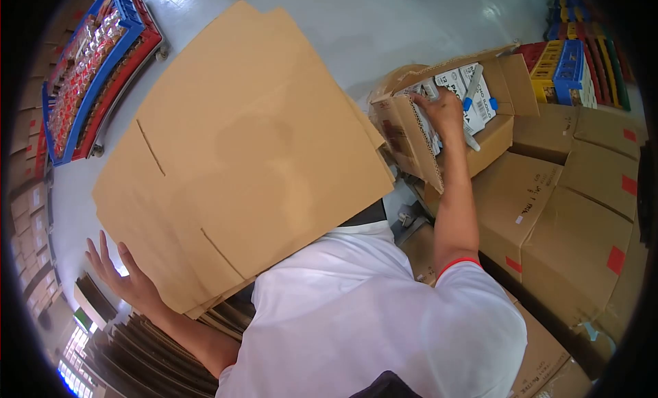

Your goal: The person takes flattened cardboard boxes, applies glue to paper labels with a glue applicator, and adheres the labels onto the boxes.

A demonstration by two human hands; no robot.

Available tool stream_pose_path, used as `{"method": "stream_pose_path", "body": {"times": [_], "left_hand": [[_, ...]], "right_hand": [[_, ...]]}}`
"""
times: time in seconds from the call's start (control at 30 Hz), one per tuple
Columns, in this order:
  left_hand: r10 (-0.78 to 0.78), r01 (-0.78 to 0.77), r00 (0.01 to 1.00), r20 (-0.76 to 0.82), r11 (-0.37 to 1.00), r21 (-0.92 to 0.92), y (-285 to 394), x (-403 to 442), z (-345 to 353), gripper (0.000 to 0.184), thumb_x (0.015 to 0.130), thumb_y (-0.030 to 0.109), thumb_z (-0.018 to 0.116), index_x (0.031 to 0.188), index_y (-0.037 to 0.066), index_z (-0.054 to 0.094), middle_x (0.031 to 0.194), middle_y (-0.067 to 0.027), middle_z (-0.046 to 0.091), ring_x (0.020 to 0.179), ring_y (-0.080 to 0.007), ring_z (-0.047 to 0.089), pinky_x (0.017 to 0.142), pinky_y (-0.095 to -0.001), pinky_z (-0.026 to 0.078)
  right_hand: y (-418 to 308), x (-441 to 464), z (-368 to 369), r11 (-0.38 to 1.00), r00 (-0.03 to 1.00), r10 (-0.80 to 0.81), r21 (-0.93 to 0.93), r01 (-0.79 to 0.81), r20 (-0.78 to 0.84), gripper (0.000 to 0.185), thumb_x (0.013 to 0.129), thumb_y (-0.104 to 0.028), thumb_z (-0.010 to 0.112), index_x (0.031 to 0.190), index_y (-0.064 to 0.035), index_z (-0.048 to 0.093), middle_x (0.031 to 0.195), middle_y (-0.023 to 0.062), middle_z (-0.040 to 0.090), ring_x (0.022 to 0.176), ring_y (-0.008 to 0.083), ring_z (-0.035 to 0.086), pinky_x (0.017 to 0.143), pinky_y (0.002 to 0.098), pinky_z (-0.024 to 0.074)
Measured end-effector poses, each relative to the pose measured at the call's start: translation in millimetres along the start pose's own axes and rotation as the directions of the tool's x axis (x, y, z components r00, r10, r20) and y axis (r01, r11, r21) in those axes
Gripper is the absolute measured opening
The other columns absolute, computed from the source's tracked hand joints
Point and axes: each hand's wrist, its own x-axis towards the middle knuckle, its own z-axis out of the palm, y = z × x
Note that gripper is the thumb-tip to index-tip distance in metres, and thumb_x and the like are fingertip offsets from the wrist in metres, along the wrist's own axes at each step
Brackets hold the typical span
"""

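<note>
Our left grip (137,288): open, fingers spread, just beside left edge of cardboard sheets (253,144), stacked in front of our white shirt (343,295). Our right grip (445,113): inside open carton (499,134), by printed labels (485,110); we cannot tell if closed on anything. We judge sheets light, stiff, bendable at slots (151,148); best held by opposite edges.
</note>
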Motion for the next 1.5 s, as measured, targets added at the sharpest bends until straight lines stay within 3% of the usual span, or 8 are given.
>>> {"method": "stream_pose_path", "body": {"times": [0.43, 0.53, 0.67, 0.87, 0.97, 1.13, 1.27, 1.5], "left_hand": [[-0.014, 0.016, 0.999, 0.034, 0.998, -0.064, 8.9, -2.9, 7.8, 0.039, 0.106, 0.031, 0.06, 0.142, 0.016, 0.063, 0.159, -0.0122, 0.047, 0.154, -0.0355, 0.032, 0.122, -0.0556, 0.029], [0.011, -0.011, 1.0, 0.018, 0.999, -0.031, 7.6, -3.0, 6.7, 0.039, 0.106, 0.028, 0.06, 0.142, 0.013, 0.063, 0.158, -0.0132, 0.048, 0.151, -0.0339, 0.038, 0.121, -0.0519, 0.033], [-0.029, 0.029, 1.0, 0.004, 0.969, -0.246, 31.9, 2.0, 13.2, 0.038, 0.105, 0.021, 0.061, 0.141, 0.008, 0.062, 0.153, -0.0137, 0.054, 0.141, -0.0304, 0.051, 0.115, -0.0453, 0.041], [0.166, 0.067, 0.962, 0.217, 0.629, -0.775, 132.7, 0.6, 29.9, 0.052, 0.092, -0.003, 0.069, 0.143, 0.003, 0.059, 0.144, -0.0127, 0.062, 0.094, -0.0209, 0.072, 0.074, -0.0285, 0.057], [0.212, 0.261, 0.918, 0.336, 0.316, -0.912, 191.6, 5.4, 23.8, 0.065, 0.083, 0.001, 0.08, 0.144, 0.005, 0.058, 0.143, -0.015, 0.061, 0.087, -0.0173, 0.071, 0.063, -0.0261, 0.055], [0.369, 0.762, 0.621, 0.691, -0.076, -0.644, 184.0, 13.6, 41.8, 0.05, 0.086, 0.007, 0.083, 0.132, 0.003, 0.064, 0.131, -0.011, 0.068, 0.069, -0.0097, 0.068, 0.056, -0.0225, 0.051], [0.247, 0.732, 0.679, 0.691, -0.153, -0.664, 179.2, 2.1, 55.5, 0.03, 0.089, 0.01, 0.08, 0.116, -0.001, 0.072, 0.108, -0.0083, 0.075, 0.064, -0.0073, 0.065, 0.052, -0.0217, 0.048], [0.075, 0.701, 0.71, 0.7, 0.008, -0.713, 172.5, 5.0, 51.5, 0.016, 0.092, 0.013, 0.08, 0.101, 0.0, 0.079, 0.084, -0.0044, 0.075, 0.061, -0.0047, 0.061, 0.05, -0.0209, 0.046]], "right_hand": [[9.8, -8.3, 10.9, 0.962, 0.899, -0.259, -0.012, 0.272, -0.353, 0.028, 0.083, -0.025, 0.086, 0.089, -0.0007, 0.074, 0.072, 0.0156, 0.071, 0.065, 0.0326, 0.069, 0.062, 0.0399, 0.0522], [4.9, -9.7, -30.5, 0.843, 0.981, 0.152, 0.502, -0.194, 0.124, 0.015, 0.088, -0.015, 0.079, 0.089, -0.0008, 0.073, 0.07, 0.001, 0.063, 0.063, 0.0081, 0.054, 0.061, 0.0271, 0.046], [-34.0, -27.8, -93.1, 0.86, 0.992, 0.128, 0.495, -0.121, 0.021, 0.014, 0.089, -0.013, 0.078, 0.088, -0.0003, 0.073, 0.073, -0.0016, 0.065, 0.062, 0.0058, 0.053, 0.059, 0.0246, 0.0441], [-153.0, -94.4, -103.8, 0.76, 0.822, -0.411, 0.349, 0.548, -0.394, 0.012, 0.083, 0.004, 0.08, 0.09, -0.0001, 0.072, 0.081, 0.0087, 0.073, 0.072, 0.0123, 0.065, 0.065, 0.0275, 0.0509], [-198.8, -120.9, -72.4, 0.541, 0.713, -0.635, 0.487, 0.686, -0.298, 0.019, 0.079, 0.009, 0.081, 0.09, -0.001, 0.071, 0.083, 0.011, 0.073, 0.072, 0.0137, 0.066, 0.064, 0.0269, 0.0511], [-225.3, -127.9, -40.4, 0.432, 0.713, -0.675, 0.683, 0.589, -0.187, 0.022, 0.076, 0.01, 0.083, 0.09, -0.0007, 0.069, 0.086, 0.0097, 0.074, 0.071, 0.0139, 0.065, 0.062, 0.0257, 0.0505], [-226.4, -127.1, -34.8, 0.614, 0.821, -0.56, 0.722, 0.319, 0.113, 0.029, 0.074, 0.008, 0.085, 0.098, -0.0018, 0.072, 0.092, 0.0087, 0.075, 0.07, 0.012, 0.064, 0.062, 0.0245, 0.0498], [-243.6, -128.9, -19.9, 0.553, 0.718, -0.675, 0.529, 0.644, -0.17, 0.057, 0.073, 0.004, 0.088, 0.126, -0.0095, 0.074, 0.117, 0.0114, 0.072, 0.067, 0.0099, 0.058, 0.054, 0.024, 0.0471]]}}
